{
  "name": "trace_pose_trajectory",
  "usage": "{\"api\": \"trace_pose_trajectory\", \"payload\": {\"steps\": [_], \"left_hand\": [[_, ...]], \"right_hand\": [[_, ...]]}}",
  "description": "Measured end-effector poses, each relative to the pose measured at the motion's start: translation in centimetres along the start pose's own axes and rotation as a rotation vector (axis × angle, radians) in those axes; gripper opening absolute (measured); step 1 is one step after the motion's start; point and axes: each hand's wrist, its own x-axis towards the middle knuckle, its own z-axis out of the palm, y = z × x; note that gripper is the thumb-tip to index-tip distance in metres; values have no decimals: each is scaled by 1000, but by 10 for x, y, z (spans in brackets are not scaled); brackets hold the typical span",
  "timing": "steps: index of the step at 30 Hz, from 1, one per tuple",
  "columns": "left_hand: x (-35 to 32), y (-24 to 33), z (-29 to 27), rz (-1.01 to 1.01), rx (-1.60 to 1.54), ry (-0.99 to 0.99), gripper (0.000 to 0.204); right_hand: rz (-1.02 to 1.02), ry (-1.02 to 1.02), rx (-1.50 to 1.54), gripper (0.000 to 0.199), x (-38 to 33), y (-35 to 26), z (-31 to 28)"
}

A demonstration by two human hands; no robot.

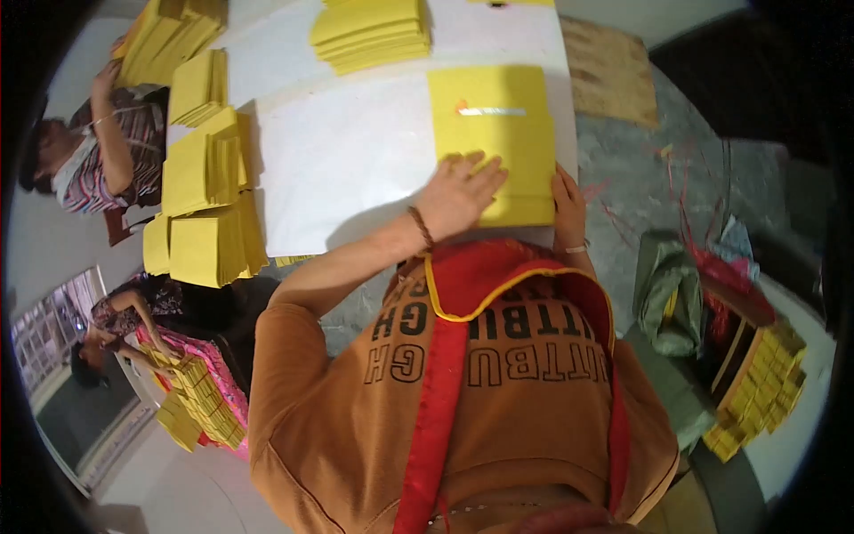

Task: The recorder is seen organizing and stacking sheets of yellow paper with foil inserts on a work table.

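In front of me a yellow paper sheet or stack of sheets (523,160) lies at the right edge of the white table; its thickness is hard to tell. A shiny pale strip (494,112) crosses its upper part, with a small orange spot at one end. My left hand (463,189) rests palm down on the lower left of the yellow paper, fingers spread. Against the paper's right edge stands my right hand (569,209), fingers stretched along the side; its thumb is hidden. Neither hand visibly grips anything.
Yellow paper stacks line the table's left side (205,165), and another stack (374,36) sits at the far edge. Two people work at left, one beside bundled yellow packs (209,396). At right are a green sack (667,298), yellow bundles (761,383) and a board (609,71).
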Motion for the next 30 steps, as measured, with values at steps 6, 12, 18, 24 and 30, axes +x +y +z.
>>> {"api": "trace_pose_trajectory", "payload": {"steps": [6, 12, 18, 24, 30], "left_hand": [[21, 8, -10, 57, 132, 45, 43], [44, -69, -95, 8, -130, 278, 34], [48, -193, -114, -266, 184, 394, 48], [36, -251, -55, -363, 282, 316, 48], [42, -250, -43, -402, 308, 213, 49]], "right_hand": [[-42, -179, 143, 45, -1, 3, -3], [75, -65, 290, 50, -2, 8, -9], [39, -123, 200, 48, 4, 12, -4], [37, -103, 214, 45, 2, 8, -1], [-17, -43, -7, 45, 1, 13, -3]]}}
